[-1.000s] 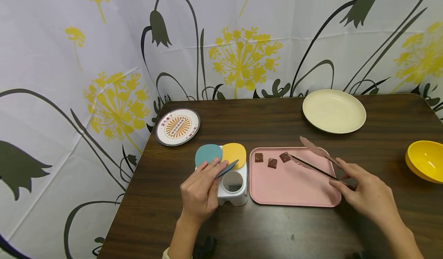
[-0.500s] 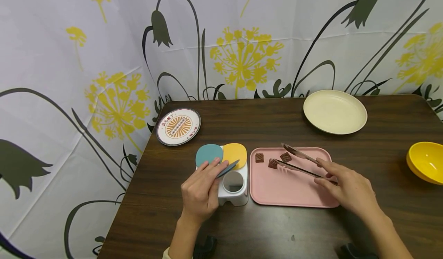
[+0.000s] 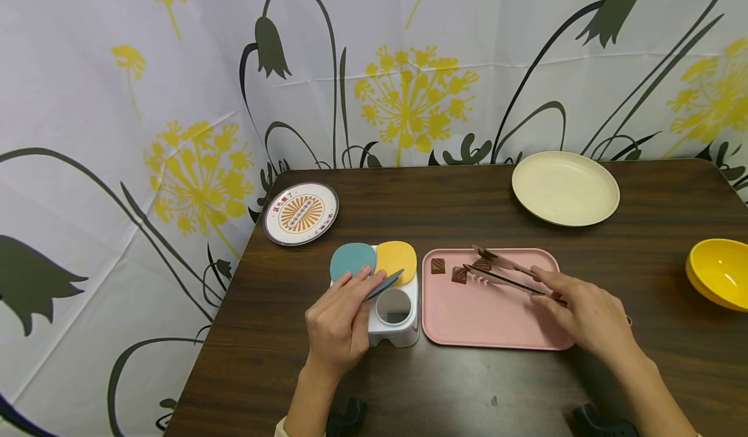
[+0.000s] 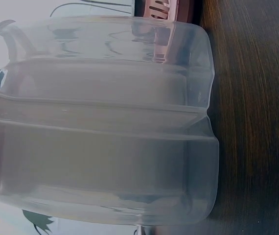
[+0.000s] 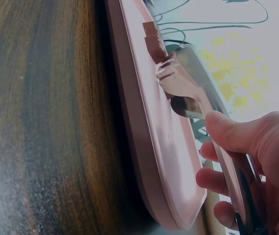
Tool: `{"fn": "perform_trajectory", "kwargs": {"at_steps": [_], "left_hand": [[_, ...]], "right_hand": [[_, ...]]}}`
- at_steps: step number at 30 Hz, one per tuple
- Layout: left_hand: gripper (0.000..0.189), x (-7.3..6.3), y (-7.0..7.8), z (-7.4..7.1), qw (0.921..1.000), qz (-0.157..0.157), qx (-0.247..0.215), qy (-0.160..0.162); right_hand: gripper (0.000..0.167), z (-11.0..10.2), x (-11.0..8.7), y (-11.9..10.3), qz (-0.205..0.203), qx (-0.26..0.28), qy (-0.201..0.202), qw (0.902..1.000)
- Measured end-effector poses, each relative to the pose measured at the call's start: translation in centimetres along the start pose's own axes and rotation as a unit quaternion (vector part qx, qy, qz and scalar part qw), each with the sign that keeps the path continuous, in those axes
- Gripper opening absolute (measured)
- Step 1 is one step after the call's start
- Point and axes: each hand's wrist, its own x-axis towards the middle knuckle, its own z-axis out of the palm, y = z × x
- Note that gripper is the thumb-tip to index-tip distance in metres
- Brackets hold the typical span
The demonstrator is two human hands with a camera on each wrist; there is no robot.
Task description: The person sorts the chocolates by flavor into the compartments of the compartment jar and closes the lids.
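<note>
My left hand [image 3: 337, 323] pinches a dark blue lid [image 3: 386, 284], tilted up beside the round opening of a white lidded container [image 3: 403, 338]. Its teal lid [image 3: 352, 262] and yellow lid [image 3: 397, 260] lie flat. In the left wrist view, the container's translucent wall [image 4: 100, 147] fills most of the frame. My right hand [image 3: 584, 310] grips metal tongs [image 3: 514, 265], with a fork-like tip [image 5: 176, 83] on one arm. Their spread tips are around one chocolate piece [image 3: 482, 264] on the pink tray [image 3: 497, 320]. Two other chocolate pieces, one at left [image 3: 437, 266] and one nearer [image 3: 459, 274], lie beside it.
A white patterned plate [image 3: 300, 215] stands at the back left of the dark wooden table [image 3: 444, 398]. Behind the tray is a cream oval plate [image 3: 565, 188], and a yellow bowl [image 3: 721, 274] sits at the right edge. A flower-printed cloth [image 3: 374, 67] hangs behind.
The right hand has moved left with the tongs over the tray, and their tips have come down around the right-hand chocolate piece. The left hand and lid have stayed in place.
</note>
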Motion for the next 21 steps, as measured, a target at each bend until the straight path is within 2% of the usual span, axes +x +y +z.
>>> {"fn": "perform_trajectory", "kwargs": {"at_steps": [21], "left_hand": [[0.031, 0.0, 0.0, -0.04, 1.0, -0.004, -0.005, -0.004]], "right_hand": [[0.042, 0.04, 0.02, -0.07, -0.011, -0.008, 0.049, 0.9987]]}}
